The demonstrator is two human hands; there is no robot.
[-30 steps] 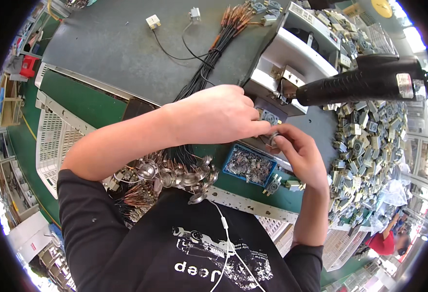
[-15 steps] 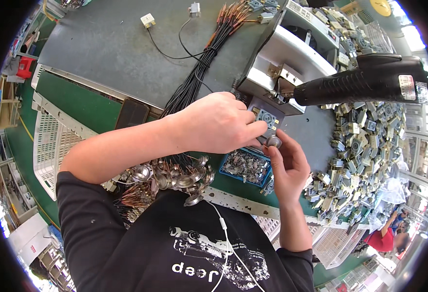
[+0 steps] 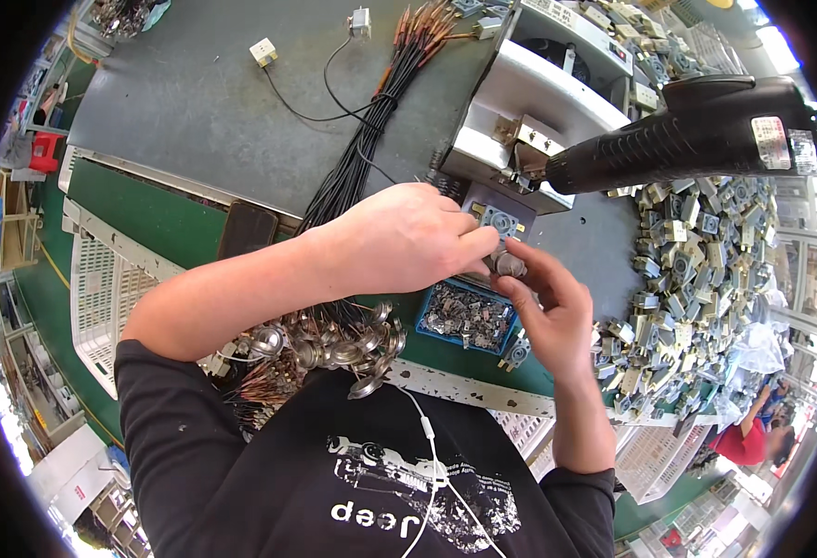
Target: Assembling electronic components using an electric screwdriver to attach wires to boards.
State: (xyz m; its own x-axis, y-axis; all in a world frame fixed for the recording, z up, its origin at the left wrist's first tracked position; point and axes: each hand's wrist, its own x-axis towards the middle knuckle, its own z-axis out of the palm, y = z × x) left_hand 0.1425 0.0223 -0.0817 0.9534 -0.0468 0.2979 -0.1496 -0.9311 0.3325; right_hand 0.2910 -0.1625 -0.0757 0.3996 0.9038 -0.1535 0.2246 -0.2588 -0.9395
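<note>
A small round metal capsule sits between the thumb and fingers of my right hand. My left hand is closed beside it, thumb and forefinger pinched at the capsule's left edge; whatever lies between those fingertips is hidden. Just beyond my fingers, a grey square switch body with brass terminals rests at the foot of the metal fixture. The black electric screwdriver lies level, its tip at the fixture's small clamp. Below my hands stands a blue tray full of small metal parts.
A heap of grey and cream switch bodies covers the right side. Black cables with copper tips run along the bench. Several round metal capsules hang near my body. White crates stand beside the bench.
The capsule has turned in my right fingers and shows more of its round face. My left fingertips have come closer to it. The whole view has shifted slightly.
</note>
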